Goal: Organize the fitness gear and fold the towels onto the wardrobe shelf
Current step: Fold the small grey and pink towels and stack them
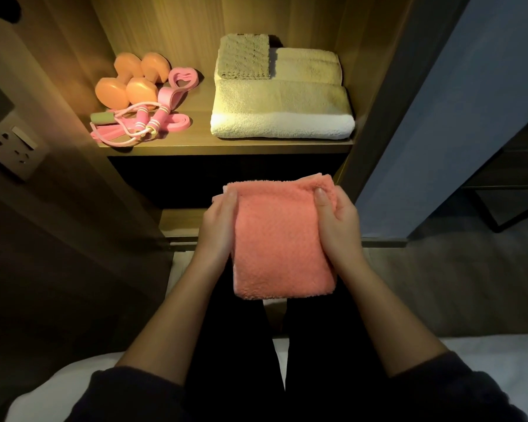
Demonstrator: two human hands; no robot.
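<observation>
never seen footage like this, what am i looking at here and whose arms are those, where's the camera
There is no machine here: a person wears one camera on the head, and it looks forward and down, so the arms coming in from the bottom are their own. The left hand and the right hand each grip a side of a folded pink towel, thumbs on top, held in front of an open wardrobe. On the wooden shelf beyond it, at the left, lie two orange dumbbells, a pink jump rope and pink resistance bands. At the right sits a stack of folded pale towels, with a small ribbed cloth on top.
</observation>
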